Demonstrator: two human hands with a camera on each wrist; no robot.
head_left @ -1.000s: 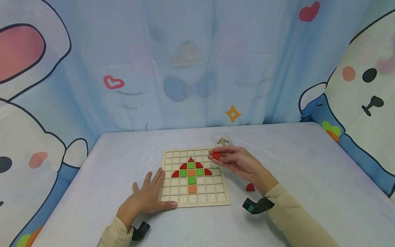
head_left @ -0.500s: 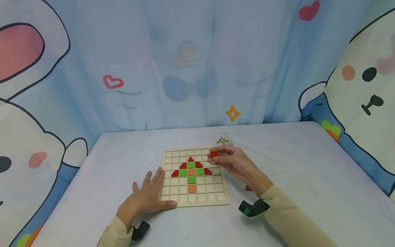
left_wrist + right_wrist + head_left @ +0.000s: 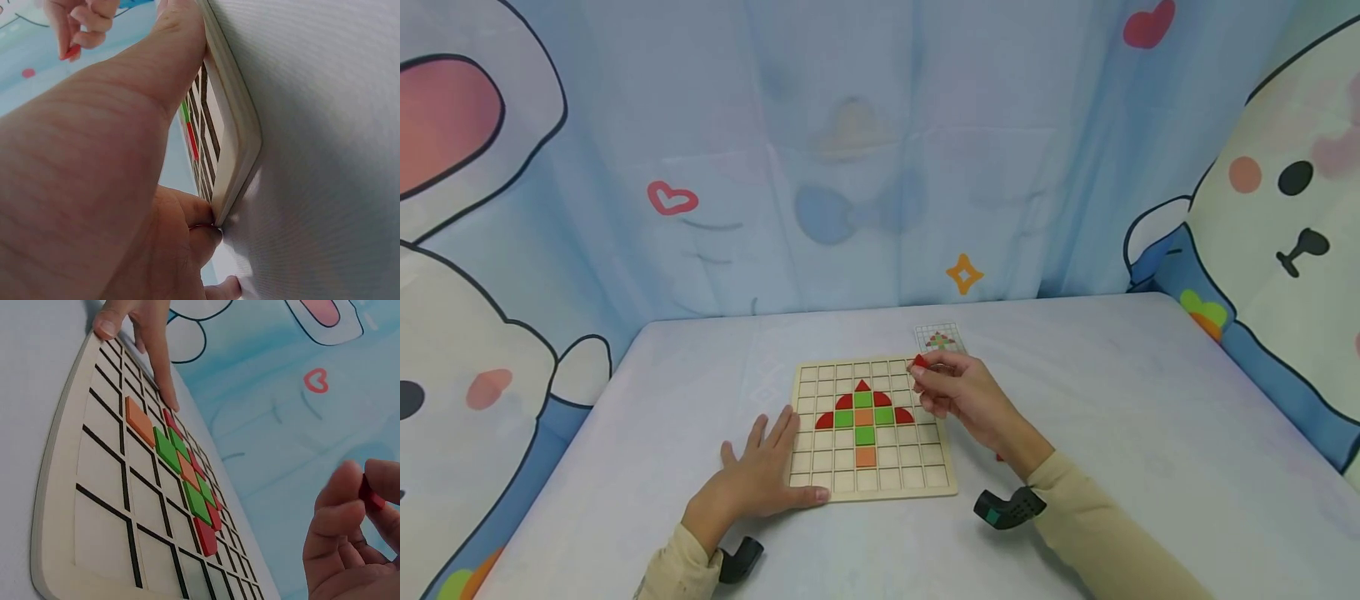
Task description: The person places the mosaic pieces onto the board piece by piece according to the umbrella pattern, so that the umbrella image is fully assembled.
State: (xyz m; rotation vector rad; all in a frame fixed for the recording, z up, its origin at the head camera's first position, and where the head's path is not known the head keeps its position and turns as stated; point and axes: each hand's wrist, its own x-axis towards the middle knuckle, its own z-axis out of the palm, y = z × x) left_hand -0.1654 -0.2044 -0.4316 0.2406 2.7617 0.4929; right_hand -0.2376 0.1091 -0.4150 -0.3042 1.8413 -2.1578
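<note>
A wooden grid board point(image 3: 917, 477) lies on the table. Red, green and orange pieces sit in its cells: a red triangle point(image 3: 862, 386) at the top, rounded red pieces at the sides, green squares, and an orange square point(image 3: 865, 457) lowest. My left hand point(image 3: 752, 482) rests at the board's left side, fingers spread, thumb along the near left corner. Above the board's far right corner, my right hand point(image 3: 962, 392) pinches a small red block point(image 3: 373, 497) between thumb and fingertips. A corner of it points up in the head view; its full shape is partly covered.
A small pattern card point(image 3: 934, 333) lies behind the board, its lower part hidden by the right hand. Another red piece point(image 3: 999, 457) barely shows beside the right wrist. A printed curtain point(image 3: 850, 275) hangs behind the white table point(image 3: 1075, 358).
My right hand has shifted slightly left and turned the red block between its fingers, so a point now faces up. The wrist covers more of the loose red piece. My left hand stays put.
</note>
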